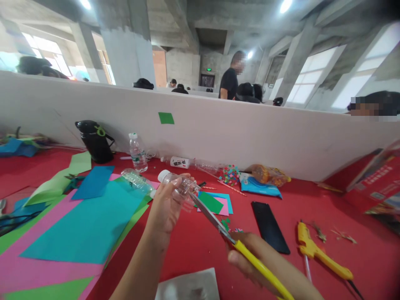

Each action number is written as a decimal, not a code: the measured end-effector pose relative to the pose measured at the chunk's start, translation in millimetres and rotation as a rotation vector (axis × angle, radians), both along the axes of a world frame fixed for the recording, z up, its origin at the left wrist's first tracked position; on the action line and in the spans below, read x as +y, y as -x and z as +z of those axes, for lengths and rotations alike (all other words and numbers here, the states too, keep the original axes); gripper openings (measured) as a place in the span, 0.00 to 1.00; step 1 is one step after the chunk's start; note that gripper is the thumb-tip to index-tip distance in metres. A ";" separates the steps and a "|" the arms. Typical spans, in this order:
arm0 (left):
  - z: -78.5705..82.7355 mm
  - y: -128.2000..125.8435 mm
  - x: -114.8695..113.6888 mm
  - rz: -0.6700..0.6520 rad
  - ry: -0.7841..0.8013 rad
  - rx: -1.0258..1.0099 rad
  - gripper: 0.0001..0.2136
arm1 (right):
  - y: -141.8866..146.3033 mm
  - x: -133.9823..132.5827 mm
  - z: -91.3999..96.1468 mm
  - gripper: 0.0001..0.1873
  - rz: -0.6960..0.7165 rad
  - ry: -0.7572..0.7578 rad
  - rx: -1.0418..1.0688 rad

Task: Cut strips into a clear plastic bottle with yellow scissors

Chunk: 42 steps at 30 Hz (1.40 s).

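My left hand (167,204) is closed round a small clear plastic bottle (179,185) with a white cap, held on its side above the red table (312,196). My right hand (250,258) grips yellow-handled scissors (218,227). Their metal blades point up and left and meet the bottle's body near my left fingers. Below the blades, small paper scraps (229,227) lie on the red cloth.
Large teal, pink and green paper sheets (84,225) cover the left side. A black phone (270,227) and a yellow glue gun (321,254) lie at right. More bottles (137,152), snack bags (262,183) and a black kettle (95,141) stand along the white partition. People sit beyond it.
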State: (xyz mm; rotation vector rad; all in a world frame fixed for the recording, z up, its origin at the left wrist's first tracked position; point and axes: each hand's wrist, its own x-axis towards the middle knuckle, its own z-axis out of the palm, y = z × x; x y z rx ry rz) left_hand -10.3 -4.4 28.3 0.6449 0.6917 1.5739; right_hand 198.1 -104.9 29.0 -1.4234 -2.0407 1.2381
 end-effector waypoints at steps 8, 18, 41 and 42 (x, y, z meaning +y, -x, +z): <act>2.2 6.1 -2.9 -0.020 -0.115 0.113 0.05 | 10.5 12.0 -5.5 0.38 0.062 -0.035 0.023; -0.8 1.3 -1.5 -0.055 -0.124 0.121 0.02 | 2.0 8.7 -11.6 0.35 0.008 -0.054 0.043; -0.9 7.7 -1.7 -0.043 -0.272 0.143 0.08 | 4.5 17.9 -26.6 0.34 0.064 -0.012 0.041; -0.8 8.0 -1.8 -0.045 -0.276 0.151 0.08 | 4.5 17.3 -27.0 0.34 0.071 -0.015 0.044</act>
